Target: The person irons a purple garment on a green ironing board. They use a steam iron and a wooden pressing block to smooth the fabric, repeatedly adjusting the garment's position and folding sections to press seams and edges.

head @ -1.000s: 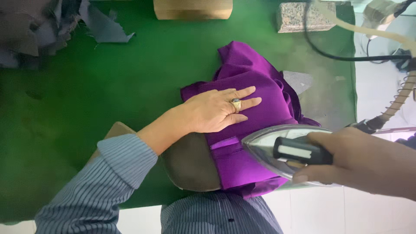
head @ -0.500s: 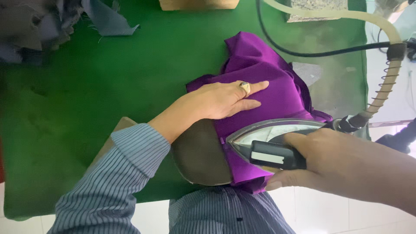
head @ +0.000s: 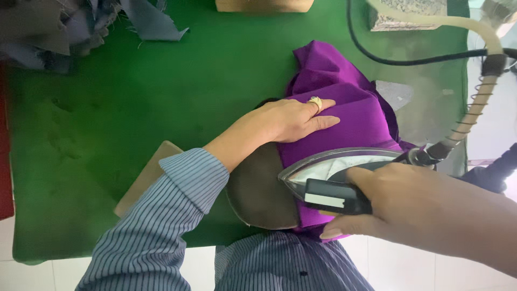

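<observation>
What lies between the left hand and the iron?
In the head view, only a strip of purple fabric separates the left hand from the iron, gripped by the right hand.

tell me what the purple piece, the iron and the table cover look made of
Purple piece: thin woven cloth, matte with a slight sheen, folding in soft creases.
Iron: shiny polished metal body that mirrors light, with a black handle, probably plastic, in the right hand.
Table cover: green felt-like fabric, fuzzy and dull, dented in places.
</observation>
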